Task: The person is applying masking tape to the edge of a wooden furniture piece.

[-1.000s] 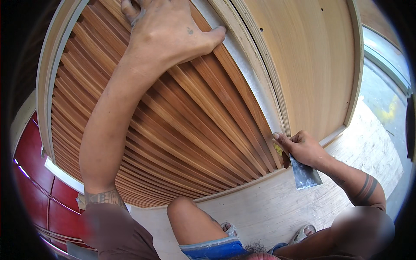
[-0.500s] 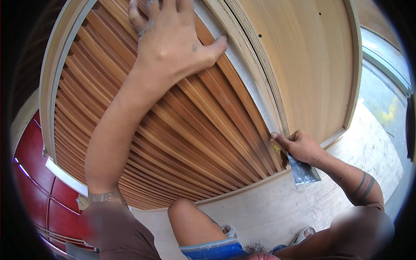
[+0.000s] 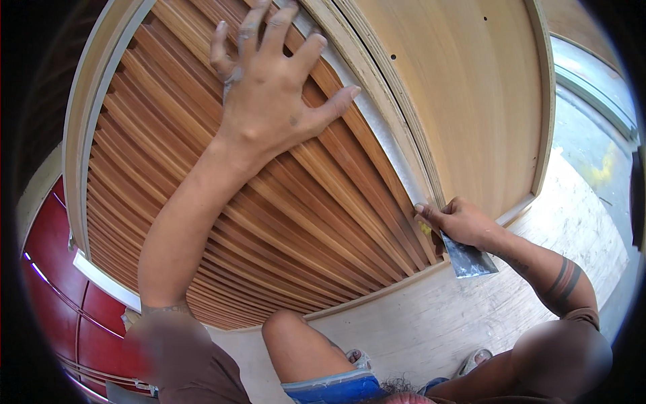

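My left hand [image 3: 272, 101] lies with fingers spread on a fluted wooden panel [image 3: 303, 222] of narrow brown slats. Its thumb and fingertips reach the outermost slat, beside a whitish strip [image 3: 380, 124] along the panel's right border. Lower right, at the near end of that slat, my right hand [image 3: 464, 221] is closed around a putty knife [image 3: 470, 259]. The wide metal blade, smeared with white, points down toward me; a bit of yellow shows at the handle by my fingers. My right thumb rests close to the lower end of the whitish strip.
A pale plywood cabinet section [image 3: 464, 101] with layered edges adjoins the panel on the right. A pale frame edge [image 3: 79, 155] curves round the left side. Dark red panels [image 3: 50, 283] stand at far left. Below lies a whitish board [image 3: 404, 316] with my feet on it.
My left hand has slid toward me and slightly right along the slats, its fingers now more spread. My right hand keeps its hold on the putty knife almost unmoved.
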`<act>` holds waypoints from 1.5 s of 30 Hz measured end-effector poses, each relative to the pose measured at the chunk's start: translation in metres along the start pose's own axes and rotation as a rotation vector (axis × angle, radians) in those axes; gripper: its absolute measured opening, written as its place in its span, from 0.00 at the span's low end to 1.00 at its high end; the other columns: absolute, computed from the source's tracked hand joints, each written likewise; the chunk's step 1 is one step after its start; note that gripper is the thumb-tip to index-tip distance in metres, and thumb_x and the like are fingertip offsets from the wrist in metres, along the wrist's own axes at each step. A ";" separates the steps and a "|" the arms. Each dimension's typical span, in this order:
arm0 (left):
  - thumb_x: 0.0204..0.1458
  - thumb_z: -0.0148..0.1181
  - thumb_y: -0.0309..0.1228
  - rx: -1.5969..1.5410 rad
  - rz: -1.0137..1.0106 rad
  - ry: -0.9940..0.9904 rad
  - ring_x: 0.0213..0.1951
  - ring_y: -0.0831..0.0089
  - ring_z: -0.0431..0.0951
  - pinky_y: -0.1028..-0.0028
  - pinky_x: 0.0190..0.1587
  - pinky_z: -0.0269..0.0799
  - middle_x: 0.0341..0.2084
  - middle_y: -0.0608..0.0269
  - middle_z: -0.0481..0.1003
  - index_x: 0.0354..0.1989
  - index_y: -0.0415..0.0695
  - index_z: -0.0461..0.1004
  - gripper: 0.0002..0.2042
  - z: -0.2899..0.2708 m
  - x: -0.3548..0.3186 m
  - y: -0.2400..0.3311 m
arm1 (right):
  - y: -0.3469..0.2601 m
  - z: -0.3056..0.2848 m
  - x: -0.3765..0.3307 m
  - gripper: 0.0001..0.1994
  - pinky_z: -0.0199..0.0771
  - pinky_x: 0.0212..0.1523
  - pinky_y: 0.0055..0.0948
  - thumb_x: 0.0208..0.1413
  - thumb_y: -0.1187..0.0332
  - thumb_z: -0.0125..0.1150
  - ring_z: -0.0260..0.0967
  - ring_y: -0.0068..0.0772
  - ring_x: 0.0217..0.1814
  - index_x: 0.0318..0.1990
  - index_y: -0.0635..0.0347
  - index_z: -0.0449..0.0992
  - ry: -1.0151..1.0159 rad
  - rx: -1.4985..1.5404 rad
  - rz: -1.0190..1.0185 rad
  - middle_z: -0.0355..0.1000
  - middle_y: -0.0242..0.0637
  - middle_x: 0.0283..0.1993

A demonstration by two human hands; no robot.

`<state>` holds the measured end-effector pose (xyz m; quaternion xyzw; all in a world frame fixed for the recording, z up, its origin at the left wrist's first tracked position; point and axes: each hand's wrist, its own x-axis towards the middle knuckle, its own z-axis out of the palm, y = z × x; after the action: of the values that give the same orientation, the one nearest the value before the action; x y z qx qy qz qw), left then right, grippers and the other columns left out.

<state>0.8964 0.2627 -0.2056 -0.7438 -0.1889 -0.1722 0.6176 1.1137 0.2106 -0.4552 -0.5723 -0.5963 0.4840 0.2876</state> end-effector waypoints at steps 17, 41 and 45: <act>0.51 0.61 0.66 -0.156 0.065 -0.142 0.76 0.55 0.46 0.40 0.73 0.26 0.67 0.53 0.62 0.60 0.54 0.78 0.35 -0.001 -0.024 0.011 | -0.006 -0.001 -0.008 0.37 0.82 0.30 0.33 0.65 0.34 0.54 0.80 0.34 0.23 0.23 0.64 0.82 0.032 -0.040 0.006 0.78 0.40 0.20; 0.53 0.58 0.68 -0.031 0.060 -0.088 0.74 0.54 0.51 0.45 0.75 0.31 0.68 0.55 0.64 0.60 0.56 0.79 0.35 -0.012 -0.002 -0.011 | -0.001 -0.008 -0.015 0.39 0.81 0.30 0.33 0.62 0.32 0.56 0.78 0.33 0.22 0.22 0.65 0.81 -0.020 0.007 0.001 0.77 0.41 0.20; 0.52 0.58 0.70 -0.086 0.065 -0.123 0.75 0.56 0.50 0.45 0.76 0.30 0.68 0.55 0.63 0.60 0.57 0.79 0.35 -0.012 -0.012 -0.008 | -0.002 -0.001 -0.009 0.38 0.82 0.30 0.33 0.62 0.32 0.57 0.79 0.34 0.22 0.24 0.66 0.80 -0.061 0.080 0.002 0.78 0.41 0.21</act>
<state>0.8817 0.2518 -0.2029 -0.7847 -0.1945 -0.1139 0.5775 1.1156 0.2022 -0.4514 -0.5461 -0.5843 0.5249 0.2914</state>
